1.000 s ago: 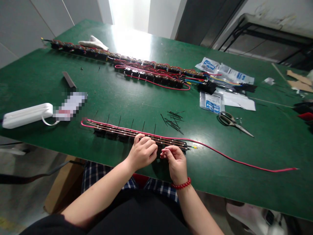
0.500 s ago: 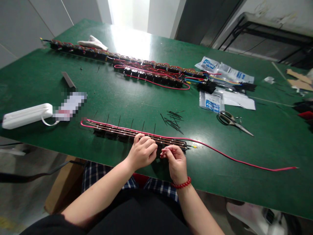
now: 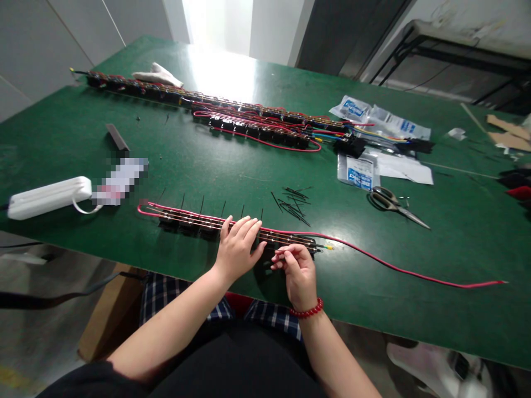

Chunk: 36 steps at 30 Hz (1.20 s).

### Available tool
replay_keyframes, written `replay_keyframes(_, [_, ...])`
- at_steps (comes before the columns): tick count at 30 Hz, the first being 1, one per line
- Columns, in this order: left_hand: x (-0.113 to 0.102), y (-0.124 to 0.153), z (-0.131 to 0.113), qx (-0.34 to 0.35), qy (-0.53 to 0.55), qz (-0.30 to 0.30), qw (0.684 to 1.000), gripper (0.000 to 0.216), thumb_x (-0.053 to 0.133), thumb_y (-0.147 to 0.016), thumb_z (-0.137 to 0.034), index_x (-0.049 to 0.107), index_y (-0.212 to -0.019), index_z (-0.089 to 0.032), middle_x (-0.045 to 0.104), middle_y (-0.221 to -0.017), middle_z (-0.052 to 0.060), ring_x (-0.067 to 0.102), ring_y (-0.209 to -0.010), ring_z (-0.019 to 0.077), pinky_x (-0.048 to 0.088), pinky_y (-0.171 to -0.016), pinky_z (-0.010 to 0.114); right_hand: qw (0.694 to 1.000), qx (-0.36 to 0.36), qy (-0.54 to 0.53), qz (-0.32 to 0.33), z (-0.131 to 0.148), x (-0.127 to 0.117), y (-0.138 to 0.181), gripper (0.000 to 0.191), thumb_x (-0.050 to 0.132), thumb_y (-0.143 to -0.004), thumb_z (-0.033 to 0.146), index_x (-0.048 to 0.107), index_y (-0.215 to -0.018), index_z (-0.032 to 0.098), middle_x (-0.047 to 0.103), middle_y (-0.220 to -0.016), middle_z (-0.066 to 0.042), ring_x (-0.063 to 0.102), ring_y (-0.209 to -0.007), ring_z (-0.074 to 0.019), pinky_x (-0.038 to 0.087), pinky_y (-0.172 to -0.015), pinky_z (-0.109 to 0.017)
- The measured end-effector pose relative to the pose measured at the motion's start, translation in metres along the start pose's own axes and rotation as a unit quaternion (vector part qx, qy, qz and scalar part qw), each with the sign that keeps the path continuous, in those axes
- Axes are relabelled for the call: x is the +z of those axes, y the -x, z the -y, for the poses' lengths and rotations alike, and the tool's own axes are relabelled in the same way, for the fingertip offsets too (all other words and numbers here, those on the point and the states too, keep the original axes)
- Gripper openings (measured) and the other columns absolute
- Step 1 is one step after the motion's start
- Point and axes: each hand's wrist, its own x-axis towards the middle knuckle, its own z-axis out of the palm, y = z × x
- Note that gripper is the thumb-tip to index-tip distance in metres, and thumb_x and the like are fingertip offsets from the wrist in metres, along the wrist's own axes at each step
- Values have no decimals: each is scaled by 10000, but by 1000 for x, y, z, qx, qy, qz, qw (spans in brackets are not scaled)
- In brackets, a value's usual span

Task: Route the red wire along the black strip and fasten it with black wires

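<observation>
Item 1: wired black strip [image 3: 203,221]. I am seeing it lying on the near side of the green table [image 3: 228,171], directly before the person. Its long axis is running left to right, slanting slightly nearer the person at the right; the end with the green-yellow lead [image 3: 330,247] is pointing right.

Item 2: red wire [image 3: 394,270], looping at the strip's left end, following its length, then trailing well beyond its right end.

Item 3: thin black ties [image 3: 202,205], projecting from the strip's far side.

Item 4: left hand [image 3: 238,246]. It is lying across the strip's middle, fingers extended, grasping nothing that I am making out.

Item 5: right hand [image 3: 299,273], with a red bead bracelet [image 3: 307,313] circling the wrist. It is hovering by the strip's right part, fingers curling toward the thumb; whether they are gripping anything, I am unable to tell.

Item 6: loose black ties [image 3: 293,207], lying in a scatter just beyond the strip.

Item 7: scissors [image 3: 397,209], resting farther right, blades pointing right and nearward.

Item 8: long wired bar [image 3: 145,88], stretching across the table's far side, slanting likewise.
</observation>
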Motion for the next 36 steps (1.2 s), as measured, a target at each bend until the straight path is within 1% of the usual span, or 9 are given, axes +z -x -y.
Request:
replay_keyframes(4, [1,0,0,-12,-1,14,1000,370,580,-884,-352,588,-1231,-223,682,-1176,87,598,-1114,266,249,-1111,506,1000,2,-20,-24,4,1,2,158,686,-817,333,584,-880,229,658,-890,-4,664,-736,-145,590,-560,-268])
replay_keyframes(7, [0,0,-1,-15,-6,23,1000,359,581,-882,-353,593,-1215,-218,679,-1171,87,594,-1103,265,262,-1095,493,999,-19,-22,-35,15,4,4,144,679,-824,324,580,-867,230,669,-1009,-23,696,-810,-168,613,-620,-307])
replay_keyframes(10, [-1,-1,-2,-19,-10,26,999,354,578,-882,-357,595,-1207,-217,677,-1167,87,593,-1093,263,263,-1089,489,995,-88,25,-41,28,5,5,89,644,-856,299,585,-876,235,691,-1028,-36,711,-873,-192,620,-721,-360])
replay_keyframes(13, [-1,-2,-3,-23,-14,26,999,346,572,-884,-358,596,-1200,-218,673,-1173,86,592,-1093,259,264,-1086,483,976,-181,114,-39,35,3,6,68,620,-868,242,607,-935,248,710,-1001,-39,711,-912,-210,606,-810,-415])
replay_keyframes(15, [-1,-2,-3,-25,-14,28,999,346,570,-885,-360,595,-1199,-219,672,-1173,85,591,-1095,257,263,-1088,480,959,-220,175,-25,32,-2,5,141,637,-842,196,624,-968,258,713,-1028,-41,708,-932,-221,597,-837,-432])
replay_keyframes(21, [-1,-2,-3,-28,-15,35,999,356,567,-883,-367,588,-1204,-216,672,-1181,81,588,-1107,251,253,-1093,475,919,-266,290,-3,9,-14,0,241,661,-782,125,659,-967,279,740,-1011,-26,701,-955,-226,560,-921,-464])
replay_keyframes(28, [-1,-1,-4,-34,-10,44,998,354,551,-893,-372,584,-1208,-213,666,-1194,83,578,-1128,252,241,-1096,474,897,-307,317,-29,4,-18,2,292,640,-804,111,643,-1041,282,742,-998,-21,712,-921,-211,576,-906,-430])
replay_keyframes(33, [-2,-1,-4,-40,-12,53,998,361,544,-897,-380,582,-1217,-217,660,-1210,79,571,-1145,246,233,-1108,467,869,-353,346,-21,-2,-23,-1,248,577,-858,115,587,-1079,226,726,-1013,-47,718,-914,-194,606,-860,-417])
replay_keyframes(36, [-2,-1,-4,-41,-14,54,998,358,542,-897,-380,585,-1215,-220,661,-1208,74,574,-1144,245,235,-1109,466,864,-362,349,-18,-3,-24,-2,257,572,-859,102,579,-1086,223,722,-1006,-48,721,-907,-192,611,-849,-409])
